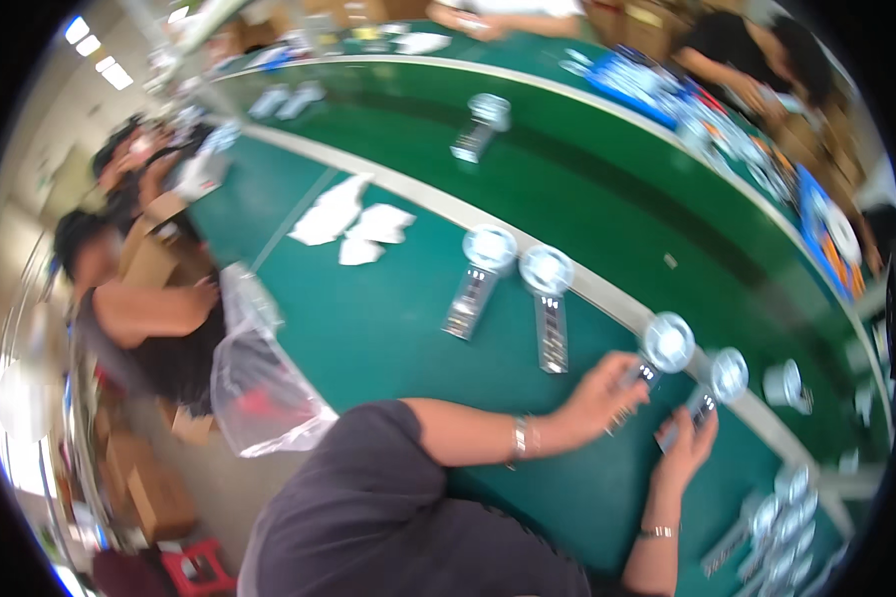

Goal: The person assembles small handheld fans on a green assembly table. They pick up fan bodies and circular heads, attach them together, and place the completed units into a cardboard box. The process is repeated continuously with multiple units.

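Note:
My left hand is closed around the grey strip-like handle of a device with a pale round head, its head up by the metal rail. Just to the right, my right hand grips a second round-headed device by its handle. Both heads point away from me, and motion blurs the details. Two like devices, one at the left and one beside it, lie on the green table with their heads against the rail. Several more are bunched at the lower right.
Beyond the metal rail runs a green conveyor belt carrying spaced-out devices. White sheets lie on the table at left, near a clear plastic bag at its edge. Co-workers sit left and across; blue trays stand opposite.

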`<state>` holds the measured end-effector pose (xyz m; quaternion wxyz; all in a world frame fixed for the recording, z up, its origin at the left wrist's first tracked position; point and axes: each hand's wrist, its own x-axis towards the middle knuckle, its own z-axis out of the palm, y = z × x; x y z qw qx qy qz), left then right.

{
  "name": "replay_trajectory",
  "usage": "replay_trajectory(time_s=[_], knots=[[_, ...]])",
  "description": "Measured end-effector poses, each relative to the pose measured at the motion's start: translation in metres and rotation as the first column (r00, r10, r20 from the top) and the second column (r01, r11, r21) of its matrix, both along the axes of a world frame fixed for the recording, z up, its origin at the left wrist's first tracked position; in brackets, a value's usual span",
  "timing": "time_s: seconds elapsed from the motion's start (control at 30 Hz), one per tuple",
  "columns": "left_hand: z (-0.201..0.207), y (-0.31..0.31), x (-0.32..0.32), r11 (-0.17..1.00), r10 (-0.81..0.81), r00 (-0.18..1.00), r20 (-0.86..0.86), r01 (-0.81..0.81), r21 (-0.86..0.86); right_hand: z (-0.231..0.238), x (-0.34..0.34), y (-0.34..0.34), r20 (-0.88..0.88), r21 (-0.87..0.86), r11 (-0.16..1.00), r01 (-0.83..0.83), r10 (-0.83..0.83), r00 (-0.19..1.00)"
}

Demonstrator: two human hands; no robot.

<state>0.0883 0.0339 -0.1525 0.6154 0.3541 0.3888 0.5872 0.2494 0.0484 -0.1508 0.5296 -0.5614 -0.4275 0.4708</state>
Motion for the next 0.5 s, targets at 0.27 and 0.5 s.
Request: replay_trajectory(time_s=[0.27, 0.5], knots=[[-0.001, -0.003, -0.001, 0.997, -0.056, 0.996, 0.073, 0.059, -0.046, 0.002, -0.002, -0.002, 0.028, 0.042, 0.999, -0.027, 0.026, 0.999], [0.001, -0.002, 0.001, 0.995, -0.073, 0.995, 0.074, 0.077, -0.058, 0.004, 0.001, 0.0, 0.027, 0.042, 0.998, -0.039, 0.038, 0.999]])
